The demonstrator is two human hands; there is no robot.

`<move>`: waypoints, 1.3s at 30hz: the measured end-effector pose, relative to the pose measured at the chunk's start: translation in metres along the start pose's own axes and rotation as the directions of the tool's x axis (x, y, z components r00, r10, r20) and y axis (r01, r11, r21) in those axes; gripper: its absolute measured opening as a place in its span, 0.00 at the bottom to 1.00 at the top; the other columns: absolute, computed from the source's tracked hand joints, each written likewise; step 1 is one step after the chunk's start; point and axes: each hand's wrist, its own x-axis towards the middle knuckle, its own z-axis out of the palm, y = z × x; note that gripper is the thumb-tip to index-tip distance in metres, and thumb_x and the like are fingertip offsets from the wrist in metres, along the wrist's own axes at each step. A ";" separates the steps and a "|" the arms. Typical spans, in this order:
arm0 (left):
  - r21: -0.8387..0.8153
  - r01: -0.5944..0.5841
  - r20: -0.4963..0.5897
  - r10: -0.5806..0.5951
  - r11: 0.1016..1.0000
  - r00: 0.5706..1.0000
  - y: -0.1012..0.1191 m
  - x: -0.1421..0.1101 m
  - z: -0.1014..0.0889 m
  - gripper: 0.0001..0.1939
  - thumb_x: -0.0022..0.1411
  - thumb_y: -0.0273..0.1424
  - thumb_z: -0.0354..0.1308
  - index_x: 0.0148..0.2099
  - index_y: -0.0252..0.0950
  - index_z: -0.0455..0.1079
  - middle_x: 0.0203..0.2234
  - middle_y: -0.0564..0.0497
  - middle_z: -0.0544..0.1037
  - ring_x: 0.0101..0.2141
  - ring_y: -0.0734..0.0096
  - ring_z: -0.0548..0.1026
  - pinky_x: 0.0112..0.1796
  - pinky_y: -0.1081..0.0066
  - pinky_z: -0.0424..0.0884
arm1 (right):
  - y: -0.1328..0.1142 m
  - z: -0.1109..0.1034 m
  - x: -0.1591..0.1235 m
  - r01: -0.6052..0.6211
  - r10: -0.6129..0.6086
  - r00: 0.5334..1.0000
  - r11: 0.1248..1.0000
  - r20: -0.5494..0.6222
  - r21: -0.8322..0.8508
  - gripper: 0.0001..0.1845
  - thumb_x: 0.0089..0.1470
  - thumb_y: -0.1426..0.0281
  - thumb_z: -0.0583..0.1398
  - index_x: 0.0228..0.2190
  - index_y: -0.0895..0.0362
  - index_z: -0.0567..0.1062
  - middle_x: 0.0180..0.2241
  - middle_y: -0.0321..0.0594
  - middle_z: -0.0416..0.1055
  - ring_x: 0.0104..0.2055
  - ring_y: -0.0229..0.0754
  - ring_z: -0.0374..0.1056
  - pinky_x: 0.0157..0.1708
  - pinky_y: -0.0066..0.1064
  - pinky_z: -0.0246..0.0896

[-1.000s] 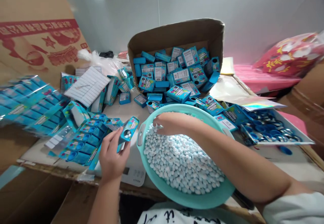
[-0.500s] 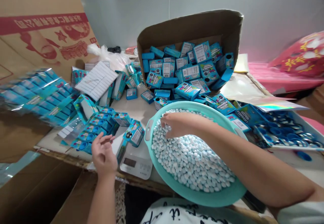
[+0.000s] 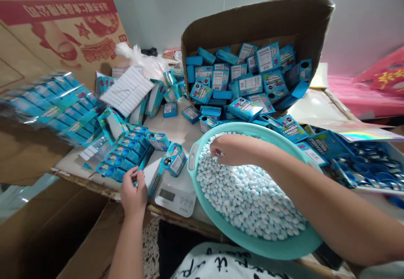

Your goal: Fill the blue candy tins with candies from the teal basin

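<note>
- R hand (image 3: 225,149): fingers clamped on sweets (image 3: 252,199), far-left in basin (image 3: 241,240)
- blue box (image 3: 177,162) betw hands, left of these; long axis unclear
- L hand (image 3: 135,192) bit nearer, fingers loosely apart

Right grip (image 3: 224,149) at pale pellets (image 3: 252,195) in teal bowl (image 3: 265,249).

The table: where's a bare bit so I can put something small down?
There's a small bare patch of table left of the teal basin, between loose blue boxes behind and the box near the scale in front. It's crowded on the left, around the rows of blue boxes, and on the right, around the round blue pieces.
</note>
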 end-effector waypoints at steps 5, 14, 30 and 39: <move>-0.009 0.001 -0.001 -0.001 1.000 1.000 0.002 0.001 -0.001 0.20 0.67 0.44 0.56 0.53 0.36 0.72 0.38 0.46 0.80 0.38 0.60 0.81 0.44 0.61 0.74 | 0.003 0.003 0.000 0.015 -0.015 1.000 1.000 -0.024 0.000 0.10 0.53 0.76 0.62 0.38 0.53 0.79 0.38 0.36 0.76 0.36 0.43 0.68 0.29 0.31 0.51; 0.011 -0.031 -0.010 0.032 0.999 0.999 0.004 0.001 -0.002 0.18 0.67 0.44 0.56 0.50 0.36 0.73 0.36 0.46 0.80 0.37 0.58 0.80 0.43 0.60 0.74 | 0.005 0.003 0.000 0.014 -0.013 0.999 1.000 -0.032 0.004 0.11 0.54 0.77 0.62 0.39 0.53 0.79 0.40 0.37 0.76 0.37 0.43 0.70 0.30 0.30 0.52; 0.033 -0.401 0.497 0.333 0.916 0.801 0.120 0.023 -0.005 0.35 0.57 0.35 0.64 0.67 0.44 0.64 0.50 0.44 0.79 0.43 0.55 0.81 0.41 0.62 0.78 | 0.008 -0.003 0.000 0.000 0.002 0.999 0.999 -0.043 0.039 0.20 0.54 0.76 0.64 0.48 0.51 0.78 0.49 0.39 0.76 0.45 0.48 0.73 0.34 0.30 0.60; 0.143 -0.665 0.623 0.455 0.733 0.636 0.109 0.114 -0.005 0.21 0.48 0.24 0.53 0.45 0.38 0.74 0.45 0.47 0.79 0.49 0.55 0.77 0.53 0.60 0.72 | 0.003 -0.004 -0.002 0.023 -0.022 0.999 0.999 -0.046 0.038 0.24 0.53 0.78 0.62 0.50 0.51 0.79 0.47 0.40 0.77 0.45 0.51 0.74 0.32 0.30 0.62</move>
